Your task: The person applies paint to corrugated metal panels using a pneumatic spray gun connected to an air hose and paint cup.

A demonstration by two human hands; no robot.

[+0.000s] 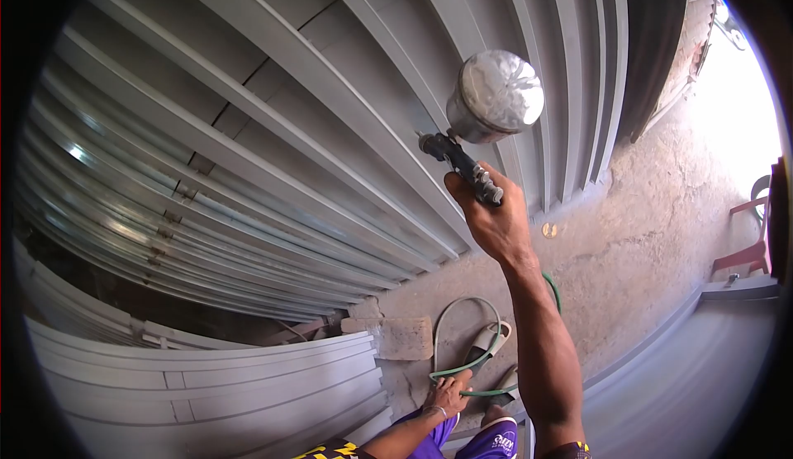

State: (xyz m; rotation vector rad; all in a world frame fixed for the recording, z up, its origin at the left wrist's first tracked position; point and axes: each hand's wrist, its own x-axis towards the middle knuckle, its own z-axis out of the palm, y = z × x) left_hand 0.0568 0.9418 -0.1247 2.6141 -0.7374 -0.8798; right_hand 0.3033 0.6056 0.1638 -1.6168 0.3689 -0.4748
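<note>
My right hand (497,215) is wrapped round the handle of a paint spray gun (462,170), raised in front of the grey metal bars. On top of the gun sits a round metal cup (496,96), smeared with pale paint. The nozzle points left, toward long parallel bars (322,54) coated in grey. Low in the view, by my purple shorts (483,442), my left hand (448,395) is closed on a green hose (446,371). The hose loops near my feet, and part of it passes behind my right forearm.
Shinier bare metal bars (107,174) stand at the left. More grey panels (215,372) are stacked at lower left, near a concrete block (392,338). A grey metal piece (677,376) lies at lower right. A red chair (743,253) stands on the cracked floor (636,220).
</note>
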